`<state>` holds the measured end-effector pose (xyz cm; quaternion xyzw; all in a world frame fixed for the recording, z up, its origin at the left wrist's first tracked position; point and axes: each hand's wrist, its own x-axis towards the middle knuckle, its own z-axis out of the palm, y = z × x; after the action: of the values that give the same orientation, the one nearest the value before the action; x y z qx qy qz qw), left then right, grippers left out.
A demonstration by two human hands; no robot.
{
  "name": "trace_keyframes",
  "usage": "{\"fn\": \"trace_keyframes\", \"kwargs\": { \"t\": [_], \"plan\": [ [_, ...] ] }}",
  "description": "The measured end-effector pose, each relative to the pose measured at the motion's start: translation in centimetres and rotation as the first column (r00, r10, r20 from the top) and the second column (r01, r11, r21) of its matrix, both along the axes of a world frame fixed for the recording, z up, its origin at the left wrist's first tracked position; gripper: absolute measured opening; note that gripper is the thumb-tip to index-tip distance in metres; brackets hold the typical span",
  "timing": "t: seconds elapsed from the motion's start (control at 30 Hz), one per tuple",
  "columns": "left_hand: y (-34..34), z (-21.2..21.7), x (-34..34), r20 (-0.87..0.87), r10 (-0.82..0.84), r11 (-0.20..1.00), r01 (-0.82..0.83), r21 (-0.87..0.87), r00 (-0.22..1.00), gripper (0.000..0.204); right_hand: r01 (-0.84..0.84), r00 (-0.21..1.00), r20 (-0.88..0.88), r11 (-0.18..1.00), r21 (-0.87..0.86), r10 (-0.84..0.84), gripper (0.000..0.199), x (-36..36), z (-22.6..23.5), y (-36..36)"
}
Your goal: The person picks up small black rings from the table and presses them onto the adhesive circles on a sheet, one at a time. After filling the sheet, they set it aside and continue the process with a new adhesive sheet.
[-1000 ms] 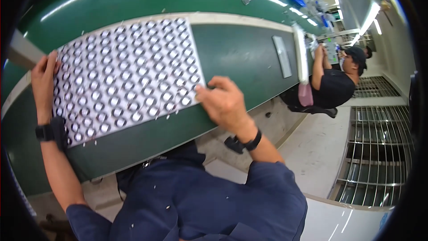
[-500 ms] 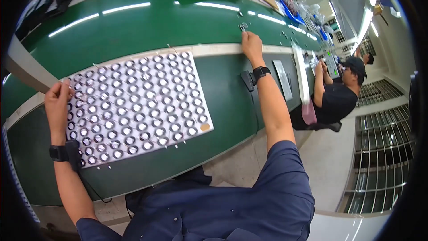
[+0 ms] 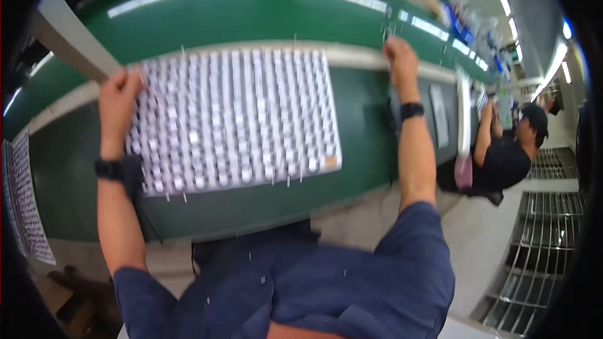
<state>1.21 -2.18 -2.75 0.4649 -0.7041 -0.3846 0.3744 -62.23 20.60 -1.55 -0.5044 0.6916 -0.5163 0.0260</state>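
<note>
A white sheet with rows of round black-and-white parts lies on the green bench, smeared by motion. My left hand is at its far left corner, with thumb and fingertips pressed together. Whatever they pinch there is too blurred to make out. To the right of the sheet, my right hand reaches over the pale rail of the bench. Its fingers are closed at a small pair of scissors, whose ring handles show more plainly in the earlier head view.
Beyond the rail runs a green surface. A pale post rises beside my left hand. A flat grey plate lies right of my forearm. Farther right, a person in black works at the bench. Another dotted sheet is at far left.
The whole view has swung, so the sheet and both hands sit farther right and higher in it. Against the bench, both hands stay in nearly the same places.
</note>
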Motion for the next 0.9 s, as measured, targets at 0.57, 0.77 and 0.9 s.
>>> {"fn": "trace_keyframes", "kwargs": {
  "t": [0.57, 0.77, 0.9],
  "plan": [
    [0.3, 1.4, -0.4, -0.062, -0.039, 0.999, 0.041, 0.021, 0.997, 0.032, -0.325, 0.904, -0.189, 0.904, 0.279, 0.383, 0.022, 25.2, 4.7, 16.5],
    [0.2, 1.4, -0.6, -0.065, -0.05, 0.999, 0.051, 0.017, 0.997, 0.035, -0.331, 0.855, -0.316, 0.901, 0.279, 0.412, 0.027, 25.0, 5.0, 16.6],
    [0.1, 1.6, -0.6, -0.055, -0.049, 0.999, 0.05, 0.018, 0.997, 0.035, -0.305, 0.806, -0.417, 0.899, 0.315, 0.42, 0.03, 25.5, 5.2, 16.6]
  ]
}}
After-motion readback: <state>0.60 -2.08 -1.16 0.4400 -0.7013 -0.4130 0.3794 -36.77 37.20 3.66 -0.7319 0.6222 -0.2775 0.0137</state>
